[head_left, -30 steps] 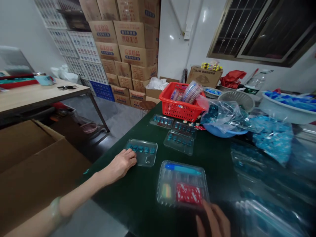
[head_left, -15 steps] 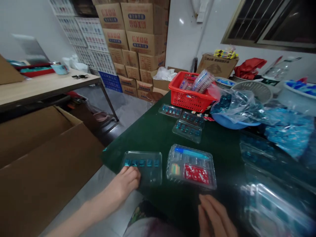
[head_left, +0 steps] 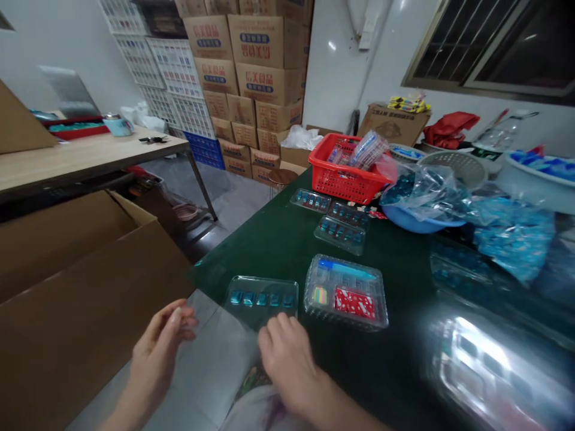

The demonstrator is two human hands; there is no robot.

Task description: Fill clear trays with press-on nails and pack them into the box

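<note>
The clear blister tray (head_left: pixel 260 302) lies just ahead of the right hand (head_left: pixel 287 359), its long axis running side to side across the person, with a row of blue-green capsules (head_left: pixel 260 299) along it. The right fingers (head_left: pixel 278 326) curve down at its near edge, but whether they grip it cannot be told. The left hand (head_left: pixel 157 353) is farther off, left of the tray and beyond the edge of the dark green table (head_left: pixel 251 257), its fingers (head_left: pixel 173 317) half curled beside what may be a clear plastic sheet (head_left: pixel 220 335); any hold is unclear. A divided plastic tray (head_left: pixel 345 293) sits just right of the right fingers
</note>
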